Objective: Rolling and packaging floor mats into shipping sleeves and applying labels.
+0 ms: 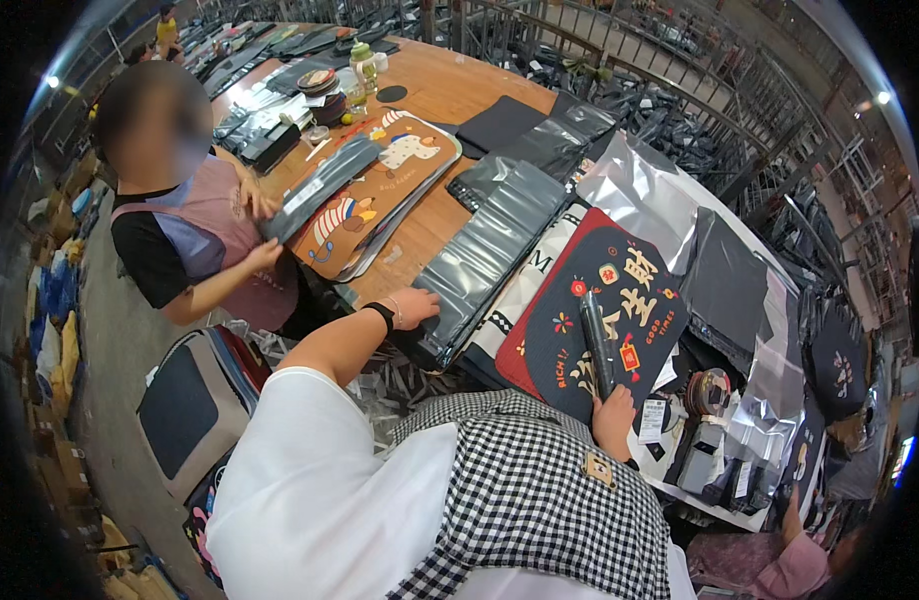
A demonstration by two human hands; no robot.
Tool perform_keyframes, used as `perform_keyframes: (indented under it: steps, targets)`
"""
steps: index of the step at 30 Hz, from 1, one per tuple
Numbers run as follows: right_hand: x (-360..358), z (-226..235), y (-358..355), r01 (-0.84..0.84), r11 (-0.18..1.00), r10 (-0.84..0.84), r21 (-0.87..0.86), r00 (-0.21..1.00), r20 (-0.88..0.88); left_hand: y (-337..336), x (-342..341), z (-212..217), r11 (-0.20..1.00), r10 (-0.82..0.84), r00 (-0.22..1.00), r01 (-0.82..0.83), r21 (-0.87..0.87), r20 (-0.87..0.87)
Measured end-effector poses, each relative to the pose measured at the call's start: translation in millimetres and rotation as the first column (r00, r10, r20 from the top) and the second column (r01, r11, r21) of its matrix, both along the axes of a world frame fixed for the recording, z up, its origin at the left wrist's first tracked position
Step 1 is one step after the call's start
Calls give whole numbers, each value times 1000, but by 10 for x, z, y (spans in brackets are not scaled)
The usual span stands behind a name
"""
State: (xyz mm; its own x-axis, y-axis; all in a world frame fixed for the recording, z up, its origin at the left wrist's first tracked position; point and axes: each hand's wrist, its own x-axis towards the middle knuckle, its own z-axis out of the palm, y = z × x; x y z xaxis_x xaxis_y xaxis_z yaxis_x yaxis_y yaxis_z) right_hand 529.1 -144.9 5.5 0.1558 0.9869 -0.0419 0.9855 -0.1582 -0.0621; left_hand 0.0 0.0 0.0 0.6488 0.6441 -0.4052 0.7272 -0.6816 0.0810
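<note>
My left hand (pixel 413 308) is at the near-left edge of a stack of dark grey plastic bags (pixel 495 240), its fingers curled on the edge of a bag. In my right hand (pixel 614 418) is a narrow, rolled black plastic package (pixel 598 345), held by its near end. The package lies slantwise over a dark mat (pixel 635 300) with gold characters and red ornaments. Beneath that mat are a red-edged mat (pixel 540 335) and a white patterned mat (pixel 528 285). The package's contents are hidden.
To the left, a co-worker (pixel 205 215) holds a grey plastic bag (pixel 325 185) over brown dog-print mats (pixel 405 165). Folded mats (pixel 195 410) stand below my left arm. Tape rolls (pixel 710 390) and labels (pixel 653 420) lie at right. A metal railing (pixel 680 75) runs behind the table.
</note>
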Motion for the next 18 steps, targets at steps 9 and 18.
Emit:
perform_keyframes:
  steps: [9,18]
  targets:
    - [-27,70,33,-52,993,50,109,999,19,24,14,-198,976,56,987,-86,200,148]
    - [-70,100,47,-22,999,24,48,999,-32,732,405,278,552,392,-31,-792,-263,919]
